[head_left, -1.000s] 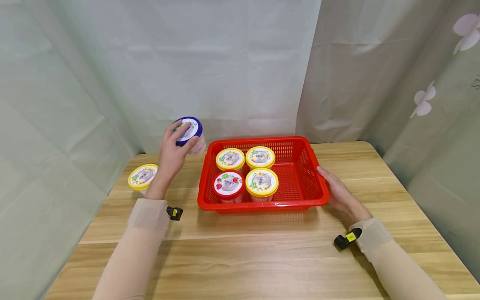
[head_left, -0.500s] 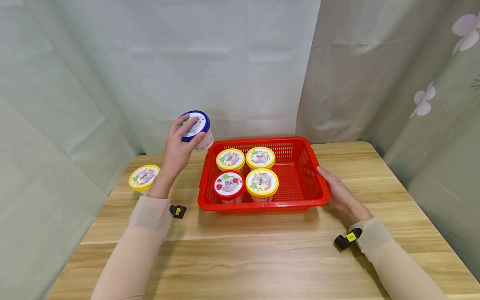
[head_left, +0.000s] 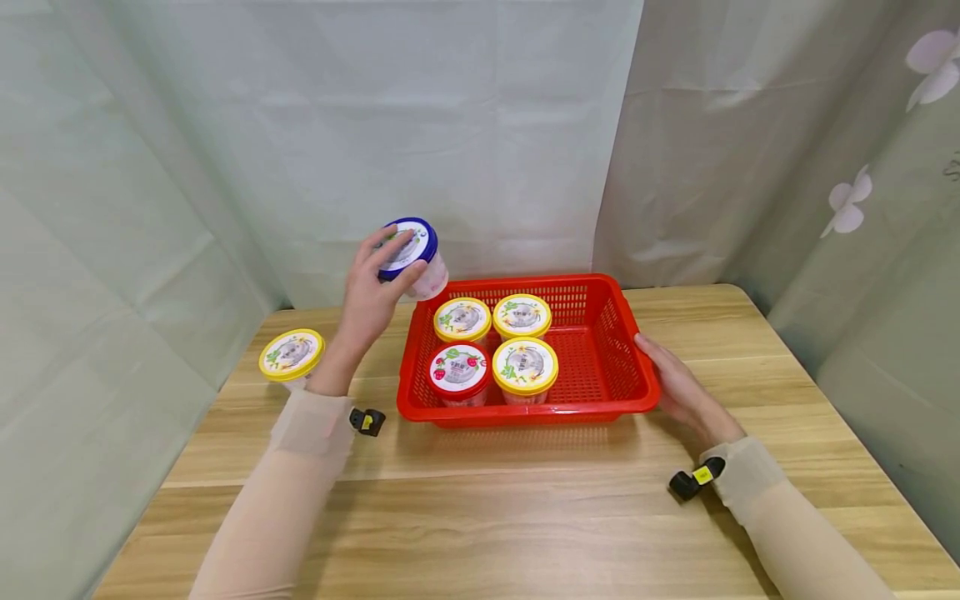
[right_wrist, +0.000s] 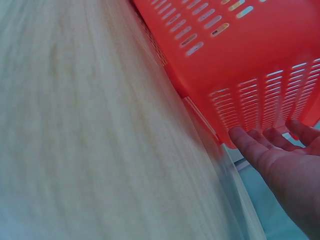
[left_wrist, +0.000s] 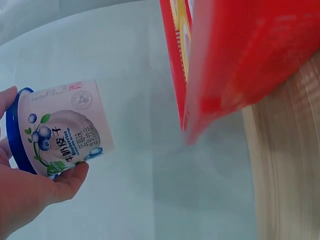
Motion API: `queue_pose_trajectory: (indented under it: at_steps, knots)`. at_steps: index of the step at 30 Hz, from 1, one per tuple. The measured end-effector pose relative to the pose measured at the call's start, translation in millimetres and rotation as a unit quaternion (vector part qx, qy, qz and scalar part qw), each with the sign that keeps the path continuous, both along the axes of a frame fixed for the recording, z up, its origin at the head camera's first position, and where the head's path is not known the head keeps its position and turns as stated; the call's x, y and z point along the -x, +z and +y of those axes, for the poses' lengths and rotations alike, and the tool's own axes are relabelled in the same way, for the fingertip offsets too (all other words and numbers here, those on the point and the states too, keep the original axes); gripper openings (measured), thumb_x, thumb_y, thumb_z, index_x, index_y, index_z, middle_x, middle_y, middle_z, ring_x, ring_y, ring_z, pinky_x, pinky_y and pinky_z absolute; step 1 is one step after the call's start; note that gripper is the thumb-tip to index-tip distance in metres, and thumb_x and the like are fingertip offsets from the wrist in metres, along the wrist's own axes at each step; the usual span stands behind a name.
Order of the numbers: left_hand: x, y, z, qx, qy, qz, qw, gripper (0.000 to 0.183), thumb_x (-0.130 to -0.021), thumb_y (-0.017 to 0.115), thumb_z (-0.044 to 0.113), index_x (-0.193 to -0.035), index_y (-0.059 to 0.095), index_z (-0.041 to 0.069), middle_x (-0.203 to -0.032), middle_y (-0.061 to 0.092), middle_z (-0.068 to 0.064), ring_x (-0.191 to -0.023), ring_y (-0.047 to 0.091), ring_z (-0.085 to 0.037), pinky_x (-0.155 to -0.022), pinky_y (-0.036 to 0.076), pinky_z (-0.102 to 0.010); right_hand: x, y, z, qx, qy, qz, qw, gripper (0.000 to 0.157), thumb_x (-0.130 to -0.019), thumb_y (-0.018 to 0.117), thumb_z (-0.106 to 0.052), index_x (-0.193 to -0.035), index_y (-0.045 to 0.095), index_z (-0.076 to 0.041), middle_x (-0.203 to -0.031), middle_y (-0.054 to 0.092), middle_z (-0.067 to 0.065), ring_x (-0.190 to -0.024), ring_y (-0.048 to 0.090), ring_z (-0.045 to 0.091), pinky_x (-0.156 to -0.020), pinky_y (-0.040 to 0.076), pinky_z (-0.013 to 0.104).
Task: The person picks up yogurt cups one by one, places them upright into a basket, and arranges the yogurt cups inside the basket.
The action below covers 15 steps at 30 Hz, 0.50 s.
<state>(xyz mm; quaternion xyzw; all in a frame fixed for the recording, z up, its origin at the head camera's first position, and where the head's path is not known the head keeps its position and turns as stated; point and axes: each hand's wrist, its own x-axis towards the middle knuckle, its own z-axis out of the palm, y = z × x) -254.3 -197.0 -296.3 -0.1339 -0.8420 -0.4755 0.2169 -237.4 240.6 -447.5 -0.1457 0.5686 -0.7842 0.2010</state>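
Note:
My left hand (head_left: 372, 287) grips a blueberry milk cup with a blue lid (left_wrist: 65, 132) by its lid end. In the head view this cup (head_left: 431, 279) is raised beside the back left corner of a red plastic basket (head_left: 525, 409), tilted with its base toward the basket. Inside the basket's left part stand a red-lidded cup (head_left: 458, 368) and three yellow-lidded cups (head_left: 525, 365). My right hand (head_left: 678, 383) rests at the basket's right end. In the right wrist view its extended fingers (right_wrist: 245, 142) touch the slotted wall (right_wrist: 235, 85).
Another yellow-lidded cup (head_left: 292, 354) stands on the wooden table (head_left: 480, 525), left of the basket and close to my left wrist. Pale curtains (head_left: 420, 125) hang behind the table and along both sides. Each wrist carries a small black camera (head_left: 367, 422).
My left hand has moved right with the blue-lidded cup, rising slightly, and is now by the basket's back left corner. My right hand and the basket have stayed in place.

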Motion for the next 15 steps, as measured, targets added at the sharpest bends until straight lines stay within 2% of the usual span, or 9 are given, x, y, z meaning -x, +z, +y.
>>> queue_pose_trajectory:
  at_steps: [6, 7, 11, 15]
  knots:
    - [-0.9, 1.1, 7, -0.011, -0.023, -0.009, 0.9996, 0.049, -0.092, 0.070, 0.028, -0.139, 0.057, 0.019, -0.153, 0.035, 0.001, -0.135, 0.036, -0.028, -0.106, 0.042, -0.048, -0.7, 0.3, 0, -0.004, -0.002, -0.001, 1.000, 0.052, -0.107, 0.032, -0.040, -0.143, 0.035, -0.001, -0.112, 0.061, 0.010, -0.093, 0.065, 0.019, -0.077, 0.057, 0.033]
    - [-4.7, 4.9, 10, -0.013, -0.026, -0.014, 0.9995, 0.049, -0.093, 0.069, 0.027, -0.140, 0.056, 0.017, -0.153, 0.034, -0.001, -0.135, 0.035, -0.029, -0.106, 0.041, -0.049, -0.7, 0.2, 0, -0.001, 0.000, 0.000, 1.000, 0.052, -0.108, 0.032, -0.039, -0.143, 0.035, -0.001, -0.112, 0.061, 0.011, -0.093, 0.065, 0.019, -0.077, 0.057, 0.033]
    - [-6.3, 7.1, 13, -0.014, -0.033, -0.025, 0.9990, 0.050, -0.094, 0.068, 0.029, -0.141, 0.055, 0.018, -0.154, 0.033, -0.001, -0.136, 0.035, -0.030, -0.106, 0.041, -0.049, -0.5, 0.0, 0, 0.008, 0.003, 0.000, 1.000, 0.051, -0.108, 0.031, -0.038, -0.141, 0.037, -0.001, -0.111, 0.062, 0.011, -0.092, 0.065, 0.019, -0.076, 0.057, 0.032]
    - [-1.7, 4.5, 14, -0.019, -0.039, -0.026, 0.9987, 0.050, -0.093, 0.069, 0.029, -0.140, 0.056, 0.020, -0.153, 0.034, 0.001, -0.135, 0.035, -0.028, -0.106, 0.041, -0.049, -0.5, 0.7, 0, 0.010, 0.004, -0.005, 1.000, 0.051, -0.108, 0.032, -0.039, -0.140, 0.039, 0.000, -0.109, 0.063, 0.010, -0.091, 0.065, 0.019, -0.076, 0.057, 0.032]
